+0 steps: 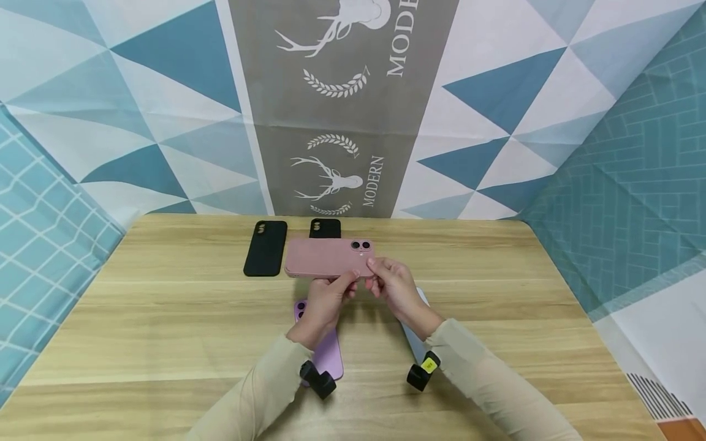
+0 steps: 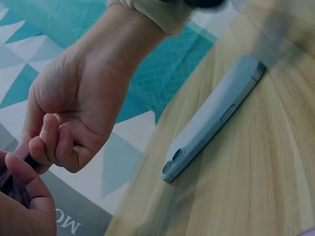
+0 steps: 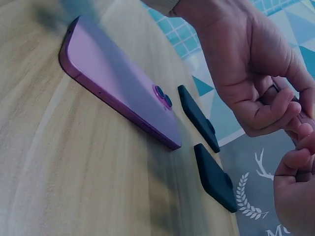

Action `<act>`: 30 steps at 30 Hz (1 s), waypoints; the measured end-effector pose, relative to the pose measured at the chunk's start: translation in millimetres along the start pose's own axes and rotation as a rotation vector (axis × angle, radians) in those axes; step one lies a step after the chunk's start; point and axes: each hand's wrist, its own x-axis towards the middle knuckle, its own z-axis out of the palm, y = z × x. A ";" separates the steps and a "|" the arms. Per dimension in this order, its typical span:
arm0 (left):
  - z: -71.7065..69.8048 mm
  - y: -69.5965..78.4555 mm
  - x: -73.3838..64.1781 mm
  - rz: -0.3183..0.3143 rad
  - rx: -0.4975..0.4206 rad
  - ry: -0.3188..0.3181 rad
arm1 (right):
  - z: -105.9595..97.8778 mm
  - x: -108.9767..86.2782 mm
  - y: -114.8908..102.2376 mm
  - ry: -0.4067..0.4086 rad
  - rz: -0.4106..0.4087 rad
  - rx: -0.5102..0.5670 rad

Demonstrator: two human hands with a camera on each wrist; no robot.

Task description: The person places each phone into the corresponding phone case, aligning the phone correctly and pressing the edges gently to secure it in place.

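Note:
Both hands hold a pink phone (image 1: 320,257) above the table, its back with two camera lenses facing up. My left hand (image 1: 326,301) pinches its near edge, thumb on top. At the camera-end corner, my right hand (image 1: 398,289) pinches it between thumb and fingers. Below the left forearm lies a purple phone (image 3: 118,83), partly covered in the head view. A light blue phone (image 2: 216,118) rests under the right wrist, mostly hidden from the head camera. In both wrist views only a dark edge of the held phone shows between the fingers.
Two black phone cases lie toward the back, one left of the pink phone (image 1: 266,248) and another behind it (image 1: 325,228), partly covered. Patterned cloth (image 1: 331,110) hangs along the wooden table's (image 1: 165,306) far edge and at both sides.

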 end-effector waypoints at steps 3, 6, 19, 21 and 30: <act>-0.3 0.4 0.0 -0.010 -0.010 0.001 | 0.2 1.2 -0.2 -0.008 0.018 0.019; -0.9 0.3 0.1 -0.014 -0.014 0.000 | 0.3 2.5 -0.9 -0.020 0.048 0.047; -2.6 -4.1 -5.8 -0.022 -0.001 -0.064 | -2.5 6.3 -3.7 0.067 0.107 0.116; -3.6 -3.4 -6.0 -0.022 -0.003 -0.086 | -2.0 6.0 -4.6 0.082 0.107 0.132; -18.9 4.6 -3.9 -0.015 -0.101 -0.066 | -5.8 8.7 -8.8 0.127 0.095 0.228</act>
